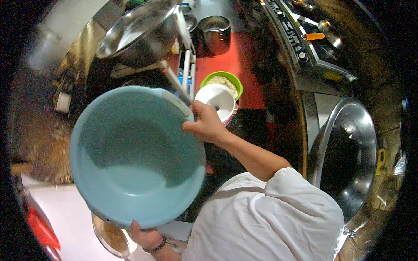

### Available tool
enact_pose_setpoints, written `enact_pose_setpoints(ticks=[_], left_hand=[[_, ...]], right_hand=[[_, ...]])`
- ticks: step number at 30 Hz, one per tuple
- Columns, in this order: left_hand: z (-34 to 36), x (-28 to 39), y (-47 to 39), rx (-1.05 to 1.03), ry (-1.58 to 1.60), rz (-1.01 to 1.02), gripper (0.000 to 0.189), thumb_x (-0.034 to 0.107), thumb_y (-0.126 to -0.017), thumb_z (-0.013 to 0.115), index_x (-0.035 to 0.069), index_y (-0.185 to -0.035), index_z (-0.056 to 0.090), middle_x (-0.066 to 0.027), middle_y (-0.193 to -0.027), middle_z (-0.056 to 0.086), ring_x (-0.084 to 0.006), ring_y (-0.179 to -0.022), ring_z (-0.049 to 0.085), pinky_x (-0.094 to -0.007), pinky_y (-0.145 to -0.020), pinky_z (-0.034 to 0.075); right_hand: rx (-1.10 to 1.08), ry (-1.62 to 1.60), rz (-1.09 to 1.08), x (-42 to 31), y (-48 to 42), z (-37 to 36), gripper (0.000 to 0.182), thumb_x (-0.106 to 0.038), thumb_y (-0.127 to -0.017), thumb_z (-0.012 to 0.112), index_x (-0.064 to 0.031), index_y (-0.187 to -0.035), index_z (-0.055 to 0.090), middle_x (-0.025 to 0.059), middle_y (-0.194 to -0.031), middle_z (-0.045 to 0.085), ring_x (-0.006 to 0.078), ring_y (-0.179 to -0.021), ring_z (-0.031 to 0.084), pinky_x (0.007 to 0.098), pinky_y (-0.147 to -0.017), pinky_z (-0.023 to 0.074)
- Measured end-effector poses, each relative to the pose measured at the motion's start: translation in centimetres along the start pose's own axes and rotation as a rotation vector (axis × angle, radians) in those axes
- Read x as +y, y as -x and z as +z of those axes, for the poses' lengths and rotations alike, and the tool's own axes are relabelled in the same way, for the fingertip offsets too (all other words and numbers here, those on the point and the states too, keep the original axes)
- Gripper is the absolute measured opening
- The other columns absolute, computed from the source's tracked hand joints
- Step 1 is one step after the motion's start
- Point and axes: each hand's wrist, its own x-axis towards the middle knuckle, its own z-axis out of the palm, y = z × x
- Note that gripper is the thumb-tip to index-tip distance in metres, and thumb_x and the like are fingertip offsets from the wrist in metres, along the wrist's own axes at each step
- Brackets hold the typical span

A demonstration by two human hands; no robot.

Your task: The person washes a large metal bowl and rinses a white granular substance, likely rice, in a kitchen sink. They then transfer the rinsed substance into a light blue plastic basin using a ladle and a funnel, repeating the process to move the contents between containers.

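A large light-blue plastic basin [130, 146] is tilted so that its inside faces the camera; nothing shows in it. My left hand [145, 237], with a dark beaded bracelet at the wrist, grips the rim at the bottom. At the upper right of the rim, my right hand [207, 124] holds the edge by its handle grip, its fingers largely hidden. Just beyond that hand are a white round container [217, 96] and a green bowl [241, 85] with pale, crumbly contents. A light stick-like bar [176, 81] runs up from the right hand; whether the hand holds it cannot be told.
A large metal basin [140, 36] leans at the upper left. A metal pot [214, 36] stands by a red mat [245, 62]. Along the right are a stove [294, 36] and a big metal bowl [369, 140]. A white surface [62, 212] and a red object [40, 228] lie lower left.
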Motion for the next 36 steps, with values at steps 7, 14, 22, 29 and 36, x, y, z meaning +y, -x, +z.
enact_pose_setpoints(ticks=[7, 14, 22, 29, 36], left_hand=[[13.3, 2.4, -5.4, -0.255, 0.142, -0.154, 0.087, 0.034, -0.064, 0.075, 0.003, -0.136, 0.037, -0.0155, -0.134, 0.042, -0.0343, -0.117, 0.045, -0.0505, -0.099, 0.037], [23.6, 2.6, -12.0, -0.96, 0.407, -0.407, 0.093, 0.065, -0.079, 0.054, 0.003, -0.142, 0.026, -0.0147, -0.141, 0.036, -0.0292, -0.127, 0.037, -0.0495, -0.106, 0.03], [34.6, -0.6, -16.5, -1.002, 0.41, -0.456, 0.076, 0.06, -0.084, 0.048, 0.002, -0.132, 0.039, -0.015, -0.133, 0.046, -0.0329, -0.122, 0.042, -0.0466, -0.105, 0.03], [44.8, 0.4, -18.1, -1.027, -0.698, 0.843, 0.038, 0.021, -0.081, 0.064, 0.002, -0.113, 0.057, -0.0218, -0.112, 0.058, -0.0386, -0.104, 0.055, -0.0453, -0.092, 0.044], [54.6, 1.9, -20.7, -0.599, 0.32, -0.356, 0.049, 0.009, -0.079, 0.066, 0.003, -0.124, 0.048, -0.0122, -0.121, 0.054, -0.0285, -0.112, 0.05, -0.044, -0.095, 0.043]], right_hand=[[0.241, -0.24, -0.017, -2.6, -7.4, -13.5, 0.028, -0.013, -0.063, 0.067, 0.0005, -0.086, 0.059, 0.0063, -0.076, 0.06, 0.014, -0.07, 0.056, 0.0285, -0.065, 0.0467], [0.371, -0.573, 0.237, -7.3, -9.6, -21.2, 0.03, -0.003, -0.065, 0.061, 0.0022, -0.094, 0.061, 0.0054, -0.085, 0.062, 0.012, -0.074, 0.058, 0.0256, -0.068, 0.0477], [0.618, -0.736, 0.357, -9.9, -9.4, -24.7, 0.034, -0.006, -0.068, 0.056, 0.0016, -0.102, 0.056, 0.0087, -0.085, 0.059, 0.0193, -0.073, 0.059, 0.0324, -0.074, 0.0502], [0.551, -0.939, 0.098, -15.2, -17.3, -28.6, 0.043, -0.013, -0.079, 0.054, 0.0094, -0.115, 0.043, 0.0161, -0.089, 0.058, 0.0211, -0.076, 0.065, 0.0301, -0.071, 0.0595], [0.542, -1.076, -0.022, -16.3, -32.1, -35.8, 0.021, -0.007, -0.079, 0.054, 0.0047, -0.095, 0.06, 0.0089, -0.077, 0.063, 0.0209, -0.068, 0.061, 0.0315, -0.071, 0.0509]])
